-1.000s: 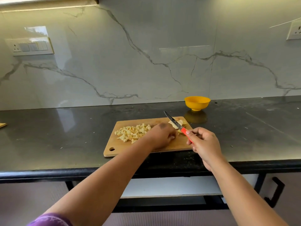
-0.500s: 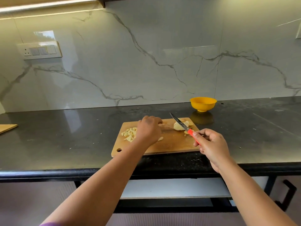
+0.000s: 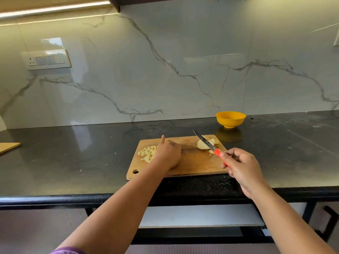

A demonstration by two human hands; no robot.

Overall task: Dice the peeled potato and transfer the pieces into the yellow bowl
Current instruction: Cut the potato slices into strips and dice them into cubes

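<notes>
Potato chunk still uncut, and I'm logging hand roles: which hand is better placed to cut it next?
Right. The right hand grips the knife, its blade over the potato chunk. The left hand rests beside the diced pieces.

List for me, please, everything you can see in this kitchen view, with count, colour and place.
cutting board: one, light wood, near the front of the counter.
diced potato: one pile, pale yellow, left end of the cutting board.
uncut potato: a few slices, pale yellow, far right end of the cutting board.
knife: one, dark blade with red handle, above the uncut potato.
bowl: one, yellow, on the counter behind the cutting board's right end.
counter: one, black.
wooden board: one, light wood, at the left edge, cut off.
switch plate: one, cream, on the wall at left.
left hand: on the cutting board beside the diced potato, one finger raised.
right hand: grips the knife handle.
</notes>
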